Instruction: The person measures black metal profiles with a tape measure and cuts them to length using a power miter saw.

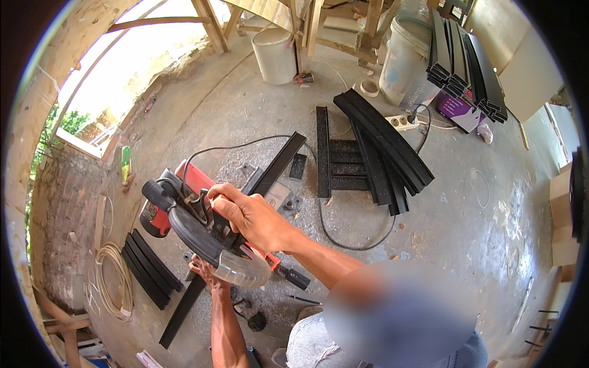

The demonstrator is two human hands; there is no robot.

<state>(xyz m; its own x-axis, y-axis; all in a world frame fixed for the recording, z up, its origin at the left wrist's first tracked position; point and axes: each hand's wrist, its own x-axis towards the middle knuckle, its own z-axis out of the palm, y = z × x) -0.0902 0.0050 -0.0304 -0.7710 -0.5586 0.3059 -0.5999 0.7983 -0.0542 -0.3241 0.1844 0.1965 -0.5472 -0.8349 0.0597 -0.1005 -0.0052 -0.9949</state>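
Observation:
A red and black mitre saw (195,235) stands on the floor in front of me, with a clear plastic blade guard (245,270). My right hand (254,221) is closed around its handle. A long black channel-shaped profile (279,164) lies across the saw's base, sticking out at both ends. My left hand (210,274) grips this profile on the near side, close beside the guard; some of its fingers are hidden. The guard and saw body cover the blade and the middle of the profile. A short black offcut (298,166) lies just beyond the base.
Black profiles (383,153) are piled ahead on the right, near a white power strip (402,122). Shorter black strips (147,267) and a coiled hose (113,279) lie left. A black cable (343,245) crosses the floor. Buckets (274,56) and stacked profiles (460,67) stand farther back.

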